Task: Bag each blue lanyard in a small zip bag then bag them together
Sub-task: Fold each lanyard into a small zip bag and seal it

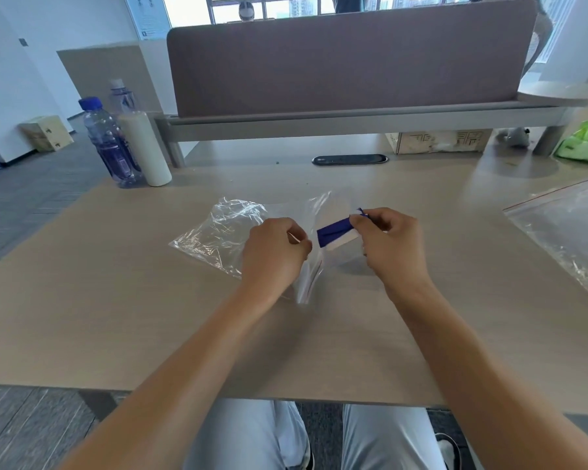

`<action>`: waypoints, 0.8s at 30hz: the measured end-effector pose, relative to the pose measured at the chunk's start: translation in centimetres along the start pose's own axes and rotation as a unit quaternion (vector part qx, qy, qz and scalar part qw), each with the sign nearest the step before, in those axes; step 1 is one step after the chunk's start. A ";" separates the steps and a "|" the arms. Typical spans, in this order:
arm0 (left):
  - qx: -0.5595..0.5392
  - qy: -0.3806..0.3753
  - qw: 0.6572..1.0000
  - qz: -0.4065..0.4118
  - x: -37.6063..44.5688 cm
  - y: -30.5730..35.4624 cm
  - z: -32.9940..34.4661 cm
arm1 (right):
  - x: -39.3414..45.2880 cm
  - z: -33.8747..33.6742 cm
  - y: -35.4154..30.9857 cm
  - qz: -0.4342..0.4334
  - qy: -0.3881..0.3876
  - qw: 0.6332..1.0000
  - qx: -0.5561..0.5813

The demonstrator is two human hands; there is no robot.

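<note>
A wide wooden desk [116, 300] is filling most of the view, and a brown fabric partition [347, 59] is standing along its far edge on a grey rail. At the right edge a large clear plastic sheet or bag [571, 232] is lying flat on the desk. Near the middle, a crumpled clear zip bag [218, 232] is lying on the wood, reaching behind the left hand. At the far left corner a water bottle with a blue cap [107, 144] is standing just beside a white cylinder [145, 147], with a second clear bottle [121, 95] showing behind them. A green packet [584, 144] is sitting at the far right, and a black oval cable port [349, 160] is set into the desk below the partition.

The left hand [274, 252] is curling its fingers round the edge of a small zip bag [308, 279], which is hanging down from the grip towards the desk; the hand is covering the bag's upper part. The right hand [392, 242] is pinching the folded blue lanyard [333, 230] at its right end, holding it above the desk between the two hands, close to the small bag's opening but still outside it. A white strip is showing under the lanyard; I cannot tell what it is.
</note>
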State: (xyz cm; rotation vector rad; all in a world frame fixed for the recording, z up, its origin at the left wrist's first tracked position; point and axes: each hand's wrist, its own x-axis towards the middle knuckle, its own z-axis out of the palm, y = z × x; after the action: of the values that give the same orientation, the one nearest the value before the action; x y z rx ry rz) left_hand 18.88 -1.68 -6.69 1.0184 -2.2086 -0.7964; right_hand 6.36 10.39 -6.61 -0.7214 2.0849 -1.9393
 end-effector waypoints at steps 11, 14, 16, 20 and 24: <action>-0.080 0.013 0.997 -0.018 -0.8 1.4 0.3 | -1.0 0.6 0.0 0.050 -0.091 0.993 -0.059; -0.091 0.007 0.996 -0.027 -0.6 1.1 0.3 | -0.8 0.5 0.4 0.031 -0.117 0.988 -0.098; -0.118 -0.012 0.992 -0.043 -0.3 0.9 0.3 | -0.8 0.6 0.8 0.019 -0.143 0.981 -0.128; -0.144 -0.052 0.987 -0.043 0.2 0.4 0.6 | -0.9 1.2 1.3 -0.021 -0.171 0.968 -0.184; -0.103 -0.061 0.993 -0.021 0.5 0.3 0.3 | -1.3 0.4 0.7 0.011 -0.138 0.977 -0.162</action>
State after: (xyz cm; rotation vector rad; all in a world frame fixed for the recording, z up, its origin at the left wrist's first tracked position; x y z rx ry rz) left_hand 18.26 -1.88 -6.55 0.9385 -2.1560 -1.1077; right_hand 7.55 10.65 -7.61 -0.9627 2.2375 -1.4040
